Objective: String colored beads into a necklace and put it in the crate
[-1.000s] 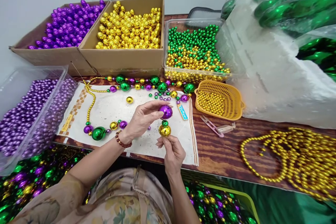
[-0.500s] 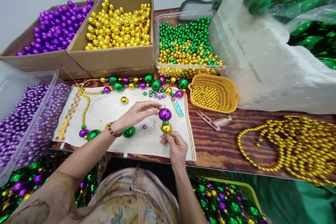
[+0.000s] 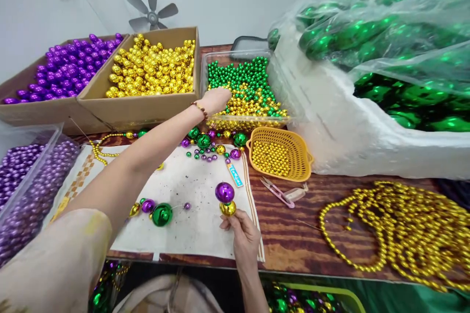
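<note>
Your right hand [image 3: 244, 232] is closed in a pinch at the underside of a shiny gold round bead [image 3: 228, 210], with a glossy purple round bead [image 3: 224, 192] just above it; both sit toward eleven o'clock from that hand, over the white cloth [image 3: 191, 237]. Your left hand [image 3: 216, 101] is at twelve o'clock from your right, over small green and gold beads [image 3: 242, 78] in a clear plastic bin [image 3: 253, 119]; its fingertips are hidden, so I cannot tell its opening or hold.
</note>
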Available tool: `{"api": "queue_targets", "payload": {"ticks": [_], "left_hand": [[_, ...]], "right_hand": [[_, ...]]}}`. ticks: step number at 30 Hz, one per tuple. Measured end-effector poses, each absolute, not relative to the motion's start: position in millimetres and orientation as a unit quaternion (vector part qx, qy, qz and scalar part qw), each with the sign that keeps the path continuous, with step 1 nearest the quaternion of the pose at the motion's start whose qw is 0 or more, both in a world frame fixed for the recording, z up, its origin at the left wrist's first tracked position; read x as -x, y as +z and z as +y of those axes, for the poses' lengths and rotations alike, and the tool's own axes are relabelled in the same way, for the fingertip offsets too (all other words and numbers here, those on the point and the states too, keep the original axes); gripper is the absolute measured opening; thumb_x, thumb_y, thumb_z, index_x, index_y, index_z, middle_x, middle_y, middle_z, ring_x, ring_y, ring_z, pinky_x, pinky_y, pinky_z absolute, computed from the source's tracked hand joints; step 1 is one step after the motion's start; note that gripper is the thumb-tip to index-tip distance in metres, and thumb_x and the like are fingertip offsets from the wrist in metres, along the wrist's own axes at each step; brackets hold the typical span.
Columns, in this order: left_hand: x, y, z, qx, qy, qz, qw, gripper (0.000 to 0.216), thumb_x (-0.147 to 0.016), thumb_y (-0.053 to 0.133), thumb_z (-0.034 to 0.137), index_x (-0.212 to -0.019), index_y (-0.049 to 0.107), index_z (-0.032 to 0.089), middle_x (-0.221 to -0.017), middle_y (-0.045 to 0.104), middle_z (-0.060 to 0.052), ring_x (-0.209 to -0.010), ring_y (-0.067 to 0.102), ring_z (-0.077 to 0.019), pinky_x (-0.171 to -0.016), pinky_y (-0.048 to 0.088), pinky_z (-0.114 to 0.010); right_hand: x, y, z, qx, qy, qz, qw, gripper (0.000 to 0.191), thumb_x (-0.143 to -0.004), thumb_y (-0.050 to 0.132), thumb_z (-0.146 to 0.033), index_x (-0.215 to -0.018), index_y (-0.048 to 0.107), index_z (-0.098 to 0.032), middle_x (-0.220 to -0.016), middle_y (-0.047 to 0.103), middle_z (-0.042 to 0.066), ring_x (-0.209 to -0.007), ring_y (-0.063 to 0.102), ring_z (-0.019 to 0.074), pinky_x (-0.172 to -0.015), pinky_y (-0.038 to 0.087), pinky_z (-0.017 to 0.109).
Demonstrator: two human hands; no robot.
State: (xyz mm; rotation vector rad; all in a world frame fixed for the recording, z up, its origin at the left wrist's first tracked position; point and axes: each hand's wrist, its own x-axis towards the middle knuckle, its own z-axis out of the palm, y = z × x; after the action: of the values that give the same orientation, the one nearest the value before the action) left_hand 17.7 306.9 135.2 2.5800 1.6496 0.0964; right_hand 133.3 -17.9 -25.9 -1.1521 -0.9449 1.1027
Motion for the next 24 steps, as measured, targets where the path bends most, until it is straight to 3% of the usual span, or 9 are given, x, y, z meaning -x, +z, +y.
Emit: {"api": "queue_targets", "payload": {"ticks": [5,10,14,17,20,24], "left_hand": [[-28.7,118.3,339.2,-0.818,-0.105,0.556,0.106,0.023,-0.061,0.068,0.000,-0.078,0.079,0.010,-0.087,0.072,-0.020,-0.098,0.067,-0.0372,-0.090,0.048,-0.048],[-27.7,109.1,337.1,-0.815,-0.126,0.552,0.125,0.021,-0.058,0.068,0.000,-0.072,0.078,0.011,-0.080,0.072,-0.018,-0.098,0.066,-0.0349,-0.091,0.048,-0.044],[-25.6,114.5,340.7,-0.820,-0.113,0.547,0.128,0.023,-0.062,0.065,-0.002,-0.080,0.077,0.006,-0.088,0.071,-0.021,-0.103,0.064,-0.0365,-0.093,0.046,-0.045],[-18.0,128.1,326.3,-0.834,0.043,0.532,0.136,0.029,-0.069,0.060,-0.002,-0.093,0.076,0.004,-0.096,0.069,-0.019,-0.109,0.061,-0.0334,-0.098,0.042,-0.045],[-2.6,140.9,272.9,-0.799,0.277,0.450,0.287,0.025,-0.077,0.063,0.004,-0.099,0.075,0.008,-0.092,0.068,-0.010,-0.102,0.062,-0.0234,-0.096,0.044,-0.038],[22.8,132.6,166.9,-0.591,0.375,0.374,0.609,0.023,-0.084,0.071,0.028,-0.105,0.074,0.018,-0.086,0.071,-0.005,-0.079,0.067,-0.0153,-0.081,0.050,-0.032]], "right_hand": [[-138.1,-25.3,-19.2,0.508,0.471,-0.399,0.601,0.019,-0.092,0.063,-0.031,-0.080,0.073,-0.019,-0.057,0.065,0.000,-0.053,0.065,0.0159,-0.052,0.052,0.024],[-140.6,-29.5,-17.4,0.508,0.478,-0.398,0.596,0.019,-0.092,0.064,-0.030,-0.080,0.073,-0.019,-0.060,0.067,0.001,-0.053,0.064,0.0154,-0.052,0.052,0.024],[-139.1,-29.3,-17.8,0.510,0.489,-0.389,0.591,0.019,-0.092,0.064,-0.030,-0.080,0.072,-0.018,-0.065,0.069,0.002,-0.055,0.064,0.0146,-0.053,0.053,0.024],[-136.0,-26.6,-19.1,0.508,0.494,-0.382,0.594,0.018,-0.092,0.064,-0.031,-0.081,0.071,-0.018,-0.069,0.070,0.002,-0.056,0.065,0.0140,-0.055,0.054,0.024],[-131.4,-22.9,-20.1,0.496,0.497,-0.382,0.601,0.017,-0.092,0.064,-0.031,-0.083,0.070,-0.018,-0.069,0.070,0.002,-0.057,0.065,0.0137,-0.055,0.054,0.023],[-123.8,-16.2,-22.7,0.478,0.501,-0.402,0.600,0.017,-0.093,0.064,-0.031,-0.084,0.070,-0.018,-0.068,0.069,0.001,-0.057,0.065,0.0139,-0.056,0.056,0.024]]}}
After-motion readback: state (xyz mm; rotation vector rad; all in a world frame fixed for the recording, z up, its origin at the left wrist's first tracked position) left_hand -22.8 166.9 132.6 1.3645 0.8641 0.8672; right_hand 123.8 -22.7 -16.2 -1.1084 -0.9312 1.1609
